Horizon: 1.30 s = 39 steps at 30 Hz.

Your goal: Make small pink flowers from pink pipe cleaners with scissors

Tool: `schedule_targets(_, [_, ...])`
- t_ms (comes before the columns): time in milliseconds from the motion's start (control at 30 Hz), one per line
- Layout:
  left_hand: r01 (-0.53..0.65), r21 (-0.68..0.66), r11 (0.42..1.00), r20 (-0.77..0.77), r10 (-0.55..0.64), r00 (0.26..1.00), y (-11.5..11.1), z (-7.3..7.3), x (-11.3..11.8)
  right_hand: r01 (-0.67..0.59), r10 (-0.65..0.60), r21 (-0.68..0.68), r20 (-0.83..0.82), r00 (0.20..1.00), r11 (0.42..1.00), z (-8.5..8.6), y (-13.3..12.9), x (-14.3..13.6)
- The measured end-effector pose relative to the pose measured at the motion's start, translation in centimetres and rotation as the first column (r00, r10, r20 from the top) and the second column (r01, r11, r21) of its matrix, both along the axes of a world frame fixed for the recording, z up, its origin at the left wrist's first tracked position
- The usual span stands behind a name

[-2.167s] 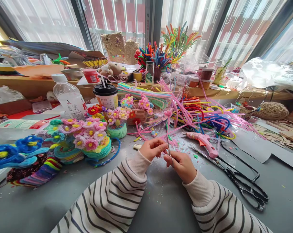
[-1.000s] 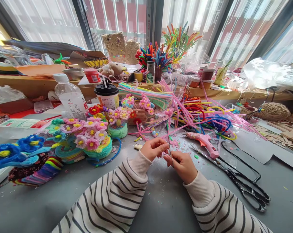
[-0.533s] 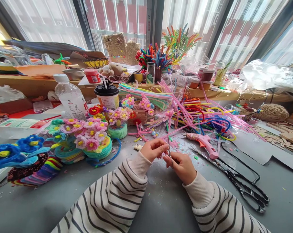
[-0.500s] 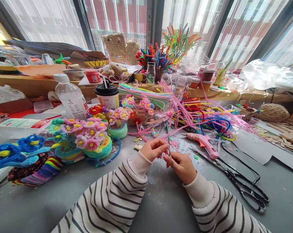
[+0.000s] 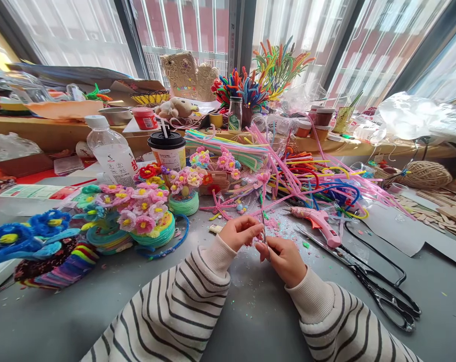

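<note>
My left hand [image 5: 238, 232] is closed in a pinch above the grey table. Whatever its fingertips hold is too small and hidden to make out. Close beside it, my right hand [image 5: 284, 255] is wrapped round small scissors [image 5: 264, 232], seen edge-on with the thin metal blades pointing up and away. The blades stand right by the left fingertips. Pink fluff trimmings [image 5: 273, 224] and glittery specks lie on the table just beyond the hands. A pink pipe-cleaner flower [image 5: 263, 177] on a stem shows behind the blades.
Pipe-cleaner flower pots [image 5: 152, 234] stand at left, near a bottle [image 5: 112, 156] and a lidded cup [image 5: 167, 153]. To the right lie a pink glue gun [image 5: 318, 223] and large black scissors [image 5: 375, 289]. Pink pipe cleaners [image 5: 288, 171] are heaped behind.
Almost nothing differs. Both hands keep the same place and hold, and the whole view has shifted very slightly.
</note>
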<state>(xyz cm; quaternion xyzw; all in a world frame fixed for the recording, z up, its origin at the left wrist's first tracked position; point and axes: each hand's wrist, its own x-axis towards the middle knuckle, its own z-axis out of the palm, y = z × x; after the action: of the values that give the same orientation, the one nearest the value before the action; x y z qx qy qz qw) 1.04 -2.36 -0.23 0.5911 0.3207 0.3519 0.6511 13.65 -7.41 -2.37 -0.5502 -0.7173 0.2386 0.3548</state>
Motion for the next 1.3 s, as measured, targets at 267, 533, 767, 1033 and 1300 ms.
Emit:
schedule_targets(267, [-0.007,-0.021,1.000,-0.006,0.007,1.000,0.03,0.04,0.03,-0.002,0.002,0.005,-0.010,1.000,1.000,0.02,-0.05,-0.03])
schedule_targets(533, [-0.046,-0.049,0.998,-0.020,0.045,0.999,0.09,0.04,0.02,-0.006,0.006,0.002,-0.022,1.000,1.000,-0.02,-0.03,-0.05])
schedule_targets(767, [-0.045,-0.033,0.998,-0.001,0.045,0.999,0.13,-0.05,-0.04,-0.008,0.008,-0.021,-0.019,1.000,1.000,-0.20,0.02,-0.15])
schedule_targets(1033, [-0.001,-0.016,1.000,0.004,0.001,1.000,-0.05,-0.15,-0.11,-0.058,0.057,-0.029,-0.043,0.997,0.998,-0.32,-0.03,-0.14])
schedule_targets(1300, [0.052,-0.054,0.997,0.004,-0.052,0.999,-0.34,0.39,0.16,-0.098,0.096,-0.008,-0.124,0.988,0.995,-0.02,-0.12,0.01])
